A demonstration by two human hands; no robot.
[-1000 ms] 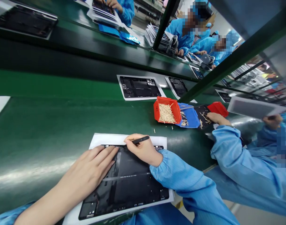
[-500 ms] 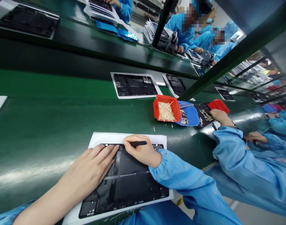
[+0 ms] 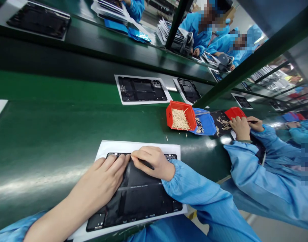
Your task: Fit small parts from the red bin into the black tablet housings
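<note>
An opened black tablet housing lies in front of me on a white sheet, a large flat black panel filling its middle. Along its far edge rests my left hand, fingers extended together and pressing on the frame. Just to the right, my right hand pinches at that same edge, its fingertips meeting those of my left. A slim black pen-like tool is tucked inside the right hand; only a short piece shows, and its tip is hidden.
Beyond the tablet stand a red bin of thin cream strips and a blue bin. Two more tablet housings lie farther back, one at centre. A co-worker's hands work at right. A green post slants across.
My right fingertips have come against my left ones at the edge, and the black tool has swung down into my palm. At right, the co-worker's second hand has moved up beside the red tray.
</note>
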